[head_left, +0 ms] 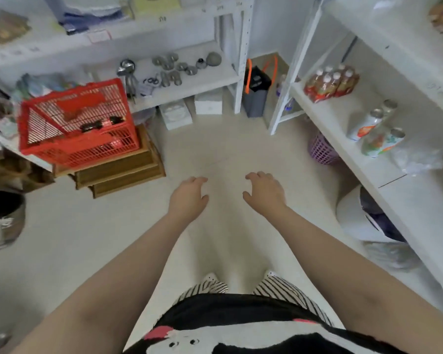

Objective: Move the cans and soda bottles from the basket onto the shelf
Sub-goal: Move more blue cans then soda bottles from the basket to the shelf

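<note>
Both hands hang over the bare floor, holding nothing; the left hand and right hand have loose, bent fingers, a little apart; the red basket sits on wooden boxes at left, dark things inside; cans stand on the right shelf, with open floor between.
</note>
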Demonstrator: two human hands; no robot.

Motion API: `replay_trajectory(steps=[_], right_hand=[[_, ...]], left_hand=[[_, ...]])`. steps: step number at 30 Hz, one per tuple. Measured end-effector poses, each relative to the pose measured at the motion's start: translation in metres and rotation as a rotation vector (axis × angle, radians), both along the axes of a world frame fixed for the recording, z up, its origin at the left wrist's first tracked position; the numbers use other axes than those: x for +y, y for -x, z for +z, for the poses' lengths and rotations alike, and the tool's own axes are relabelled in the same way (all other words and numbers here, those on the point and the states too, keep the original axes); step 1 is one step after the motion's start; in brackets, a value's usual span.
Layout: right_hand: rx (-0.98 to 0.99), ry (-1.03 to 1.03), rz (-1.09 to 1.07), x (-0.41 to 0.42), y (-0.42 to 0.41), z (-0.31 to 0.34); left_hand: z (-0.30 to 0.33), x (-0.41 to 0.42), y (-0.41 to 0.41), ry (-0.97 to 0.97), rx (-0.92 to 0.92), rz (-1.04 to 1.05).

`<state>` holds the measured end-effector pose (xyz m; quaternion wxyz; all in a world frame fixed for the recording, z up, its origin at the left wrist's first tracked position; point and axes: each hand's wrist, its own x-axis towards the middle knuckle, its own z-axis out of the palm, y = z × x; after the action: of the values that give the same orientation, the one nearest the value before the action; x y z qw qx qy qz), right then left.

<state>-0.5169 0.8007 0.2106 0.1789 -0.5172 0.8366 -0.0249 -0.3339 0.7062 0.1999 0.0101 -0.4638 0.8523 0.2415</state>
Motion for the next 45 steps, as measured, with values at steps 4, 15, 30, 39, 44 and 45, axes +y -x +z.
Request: replay_trajectory(steps=[4, 15, 30, 39, 44, 45], right_hand=[[-0.007, 0.006, 0.135, -0.070, -0.045, -0.007], [-0.060, -0.012, 0.398, -0.280, -0.115, -0.044], [-0.177, 0.043, 0.463, -0.530, -0.200, -0.047], [-0.304, -0.081, 0.085, -0.632, -0.279, -0.083], [-0.455, -0.175, -0.234, -0.664, -0.307, -0.119], [-0.480, -0.204, -0.286, -0.669, -0.311, -0.129]], left_hand=[[-0.007, -0.050, -0.057, -0.025, 0.000, 0.136], [-0.025, -0.215, -0.141, -0.061, -0.044, 0.355], [-0.031, -0.448, -0.227, -0.080, -0.032, 0.465], [-0.070, -0.606, -0.311, -0.202, -0.110, 0.284], [-0.102, -0.673, -0.340, -0.242, -0.185, 0.169], [-0.111, -0.682, -0.342, -0.259, -0.190, 0.168]])
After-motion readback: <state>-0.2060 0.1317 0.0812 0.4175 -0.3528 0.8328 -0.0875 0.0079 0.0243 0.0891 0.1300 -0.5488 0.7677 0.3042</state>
